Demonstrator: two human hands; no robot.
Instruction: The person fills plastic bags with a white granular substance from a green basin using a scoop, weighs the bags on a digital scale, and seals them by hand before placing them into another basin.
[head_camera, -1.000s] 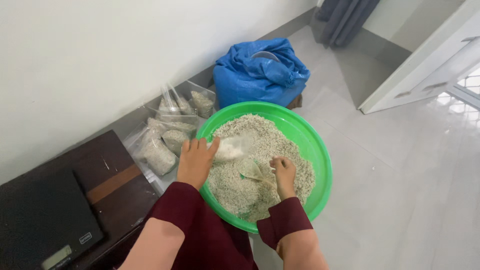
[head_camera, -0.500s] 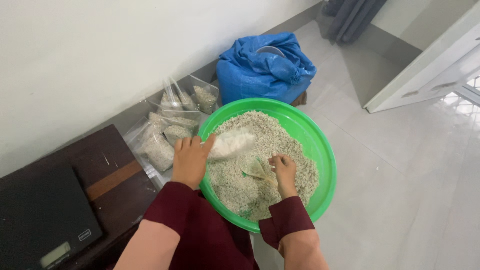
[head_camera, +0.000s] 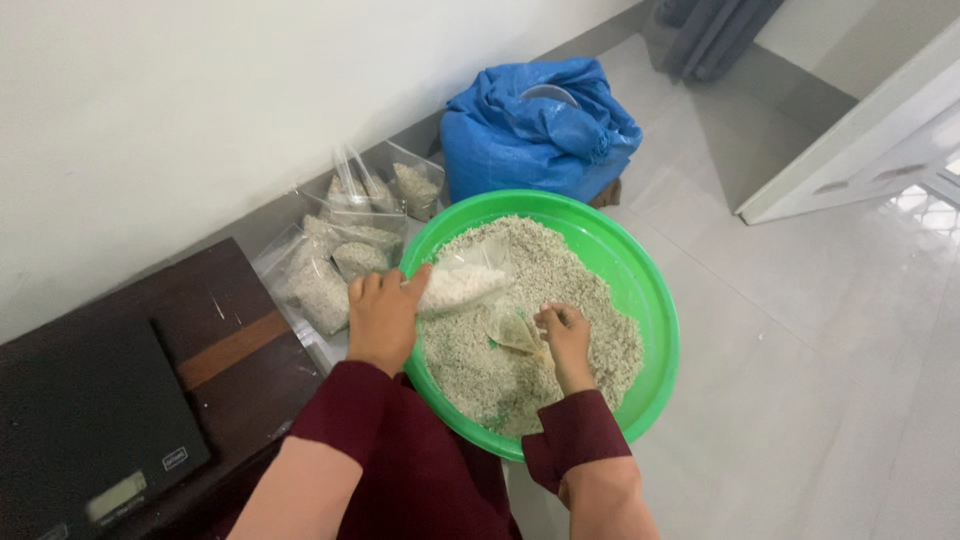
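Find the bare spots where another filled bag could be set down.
Free: pale tiled floor right of the round green plastic basin, toward the white door. Crowded: clear filled bags between basin, wall and blue sack.

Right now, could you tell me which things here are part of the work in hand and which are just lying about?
In use:
left hand holding a clear bag part-filled with grain
right hand on a small scoop in the grain
green basin of grain
filled bags by the wall

Lying about:
blue sack
black scale on the dark table
grey curtain
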